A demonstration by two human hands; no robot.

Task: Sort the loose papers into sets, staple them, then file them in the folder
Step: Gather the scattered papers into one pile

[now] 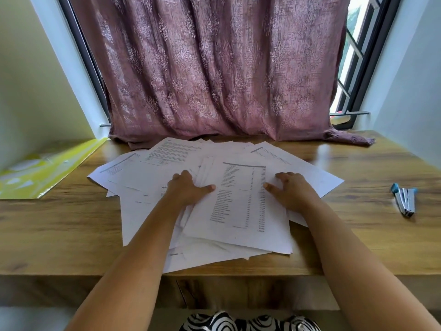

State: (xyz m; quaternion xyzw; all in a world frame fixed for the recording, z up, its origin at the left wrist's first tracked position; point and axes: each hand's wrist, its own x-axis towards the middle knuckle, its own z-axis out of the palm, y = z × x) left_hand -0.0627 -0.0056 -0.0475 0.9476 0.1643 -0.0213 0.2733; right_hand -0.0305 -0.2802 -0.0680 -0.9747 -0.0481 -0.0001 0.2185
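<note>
At the left edge of the frame the yellow folder (45,169) lies waiting on the wooden surface (71,220), while mid-frame the loose papers (152,168) sprawl unsorted. The left hand (188,188) and right hand (290,189) press down, fingers bent, on the top sheet (241,211), so sorting seems just begun. Next, matching sheets must be separated; print is illegible, lower pages hidden, and the stapler (405,199) sits untouched at right.

white papers (238,206), yellow-green folder (40,173), mauve patterned curtain (214,68)
</note>
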